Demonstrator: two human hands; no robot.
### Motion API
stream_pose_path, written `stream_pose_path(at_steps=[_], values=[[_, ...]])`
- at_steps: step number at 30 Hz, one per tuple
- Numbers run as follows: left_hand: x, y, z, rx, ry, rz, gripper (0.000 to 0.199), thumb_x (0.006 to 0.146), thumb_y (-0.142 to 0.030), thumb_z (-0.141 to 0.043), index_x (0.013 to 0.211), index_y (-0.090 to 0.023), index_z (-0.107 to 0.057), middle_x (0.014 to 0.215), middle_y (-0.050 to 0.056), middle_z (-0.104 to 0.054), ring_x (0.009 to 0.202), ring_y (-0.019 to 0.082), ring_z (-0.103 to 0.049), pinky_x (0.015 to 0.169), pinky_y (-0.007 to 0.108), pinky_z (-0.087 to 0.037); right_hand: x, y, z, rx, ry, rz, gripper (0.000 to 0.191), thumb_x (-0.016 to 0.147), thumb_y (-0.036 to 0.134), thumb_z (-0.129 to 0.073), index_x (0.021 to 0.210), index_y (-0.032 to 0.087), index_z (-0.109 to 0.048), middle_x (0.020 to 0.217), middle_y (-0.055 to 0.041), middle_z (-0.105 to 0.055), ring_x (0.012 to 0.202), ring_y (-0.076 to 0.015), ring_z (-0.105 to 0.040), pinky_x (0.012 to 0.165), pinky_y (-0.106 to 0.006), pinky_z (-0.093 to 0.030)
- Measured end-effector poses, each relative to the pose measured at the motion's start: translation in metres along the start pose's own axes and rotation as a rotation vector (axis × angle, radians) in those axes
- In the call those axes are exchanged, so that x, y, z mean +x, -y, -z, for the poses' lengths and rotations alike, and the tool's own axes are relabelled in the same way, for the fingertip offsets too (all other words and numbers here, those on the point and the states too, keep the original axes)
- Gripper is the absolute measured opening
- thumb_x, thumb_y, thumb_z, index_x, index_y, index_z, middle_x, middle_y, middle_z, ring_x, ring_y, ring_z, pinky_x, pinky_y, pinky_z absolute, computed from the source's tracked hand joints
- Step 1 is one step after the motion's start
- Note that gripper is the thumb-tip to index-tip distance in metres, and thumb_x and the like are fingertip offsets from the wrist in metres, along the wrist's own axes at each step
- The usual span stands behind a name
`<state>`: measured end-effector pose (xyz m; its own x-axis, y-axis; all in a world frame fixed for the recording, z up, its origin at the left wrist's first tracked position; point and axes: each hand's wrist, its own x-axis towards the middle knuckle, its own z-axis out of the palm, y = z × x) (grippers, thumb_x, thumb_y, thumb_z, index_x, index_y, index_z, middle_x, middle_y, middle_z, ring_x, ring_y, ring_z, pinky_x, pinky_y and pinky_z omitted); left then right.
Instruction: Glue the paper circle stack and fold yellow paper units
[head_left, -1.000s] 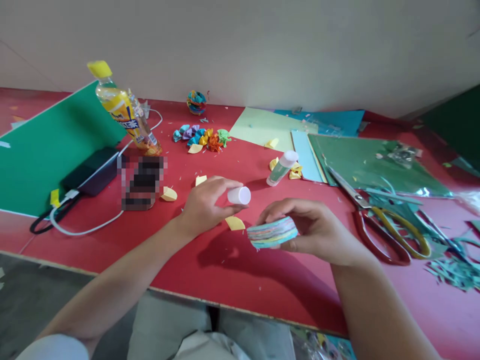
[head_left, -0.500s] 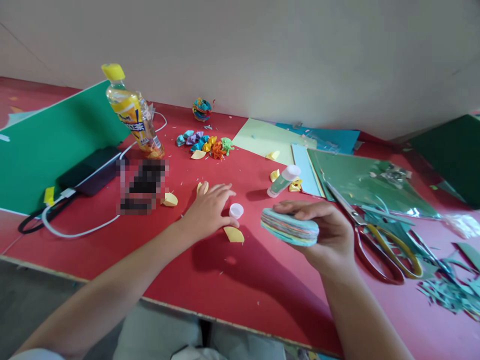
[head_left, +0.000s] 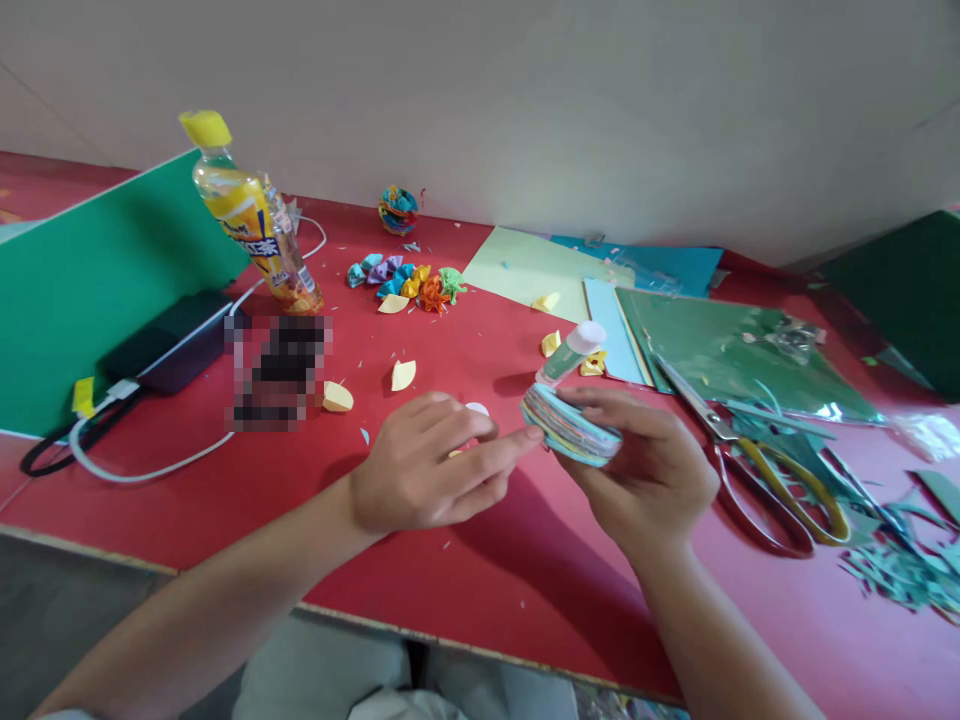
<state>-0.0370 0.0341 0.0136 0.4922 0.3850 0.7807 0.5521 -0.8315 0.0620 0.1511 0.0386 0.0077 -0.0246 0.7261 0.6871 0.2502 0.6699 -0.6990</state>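
My right hand [head_left: 645, 465] is closed round a thick round stack of coloured paper [head_left: 574, 425], its layered edge facing left. My left hand [head_left: 442, 460] holds nothing that shows; its index finger reaches out and its tip is at the left edge of the stack, the other fingers bent. Behind the left hand, a small white cap [head_left: 477, 409] is mostly hidden. A glue stick [head_left: 571, 354] without its cap end down stands just behind the stack. Yellow paper pieces [head_left: 403, 375] lie on the red table [head_left: 352, 560].
A drink bottle [head_left: 259, 235], a black box [head_left: 169, 340] with a white cable and a blurred dark object are at the left. Folded coloured papers [head_left: 409, 283] and a paper ball [head_left: 398, 210] lie behind. Scissors [head_left: 720, 430], green sheets [head_left: 720, 345] and paper scraps [head_left: 892, 575] are at the right.
My left hand has moved right, from beside the white cap to the paper stack, its index finger now stretched out. The stack is tilted more in my right hand. The view has shifted slightly.
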Motion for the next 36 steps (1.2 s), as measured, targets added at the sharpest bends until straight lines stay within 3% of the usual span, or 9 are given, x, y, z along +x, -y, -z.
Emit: stream_pose_path(at_steps=[4,12,17,19,23,28,32,36], values=[[0.005,-0.004,0.000,-0.048,-0.006,0.024,0.038,0.073,-0.012,-0.057,0.111,-0.014,-0.052,0.067,0.000,-0.059,0.060,0.012,-0.053,0.056,0.025,-0.045,-0.003,0.002,0.000,-0.019,-0.033,-0.016,0.040,0.062,0.008,-0.070,0.094,0.027,-0.058,0.090,-0.0027,-0.067,0.085,-0.0232,-0.063,0.072,-0.040,-0.052],[0.007,-0.009,-0.002,-0.084,-0.021,0.007,0.034,0.073,-0.010,-0.055,0.107,-0.010,-0.053,0.062,0.000,-0.057,0.056,0.012,-0.051,0.054,0.026,-0.047,-0.009,0.004,-0.002,-0.001,-0.078,-0.023,0.044,0.063,0.004,-0.069,0.098,0.027,-0.057,0.093,-0.0020,-0.067,0.086,-0.0221,-0.064,0.072,-0.037,-0.052],[0.005,-0.012,-0.003,-0.092,-0.026,0.044,0.037,0.074,-0.011,-0.054,0.110,-0.013,-0.050,0.065,-0.001,-0.059,0.059,0.012,-0.054,0.058,0.026,-0.049,-0.009,0.009,-0.006,0.029,-0.139,-0.128,0.038,0.063,0.008,-0.071,0.092,0.028,-0.057,0.088,-0.0013,-0.066,0.084,-0.0227,-0.064,0.071,-0.036,-0.052],[0.003,-0.014,-0.004,-0.139,-0.083,0.096,0.038,0.074,-0.013,-0.056,0.112,-0.015,-0.049,0.072,0.001,-0.060,0.065,0.013,-0.055,0.060,0.026,-0.049,-0.010,0.010,-0.009,0.093,-0.130,-0.216,0.034,0.063,0.010,-0.072,0.088,0.027,-0.056,0.083,-0.0002,-0.066,0.080,-0.0212,-0.065,0.069,-0.034,-0.052],[0.002,-0.017,-0.006,-0.358,-0.256,0.349,0.048,0.069,-0.019,-0.066,0.113,-0.018,-0.046,0.095,0.006,-0.059,0.088,0.017,-0.056,0.075,0.030,-0.049,-0.011,0.008,-0.013,0.288,-0.102,-0.397,0.030,0.064,0.014,-0.073,0.085,0.025,-0.053,0.085,0.0000,-0.065,0.079,-0.0184,-0.065,0.069,-0.031,-0.052],[0.004,-0.014,-0.009,-0.809,0.001,0.751,0.041,0.073,-0.023,-0.065,0.110,-0.021,-0.049,0.113,0.008,-0.053,0.103,0.019,-0.052,0.085,0.031,-0.044,-0.010,0.000,-0.016,0.491,-0.056,-0.521,0.030,0.062,0.017,-0.075,0.080,0.024,-0.052,0.086,0.0018,-0.063,0.080,-0.0158,-0.063,0.071,-0.030,-0.050],[0.005,-0.008,-0.012,-1.054,-0.023,0.928,0.023,0.072,-0.022,-0.066,0.091,-0.019,-0.052,0.109,0.006,-0.054,0.101,0.018,-0.053,0.084,0.029,-0.042,-0.010,-0.004,-0.019,0.503,0.105,-0.614,0.026,0.065,0.021,-0.073,0.081,0.023,-0.051,0.084,-0.0008,-0.064,0.080,-0.0173,-0.061,0.072,-0.032,-0.048],[0.004,-0.003,-0.014,-1.225,-0.093,1.107,0.022,0.073,-0.026,-0.065,0.086,-0.018,-0.049,0.083,0.000,-0.057,0.076,0.011,-0.055,0.069,0.022,-0.043,-0.011,-0.008,-0.022,0.348,0.119,-0.534,0.031,0.067,0.023,-0.071,0.092,0.024,-0.052,0.090,-0.0012,-0.058,0.085,-0.0162,-0.055,0.075,-0.031,-0.043]])
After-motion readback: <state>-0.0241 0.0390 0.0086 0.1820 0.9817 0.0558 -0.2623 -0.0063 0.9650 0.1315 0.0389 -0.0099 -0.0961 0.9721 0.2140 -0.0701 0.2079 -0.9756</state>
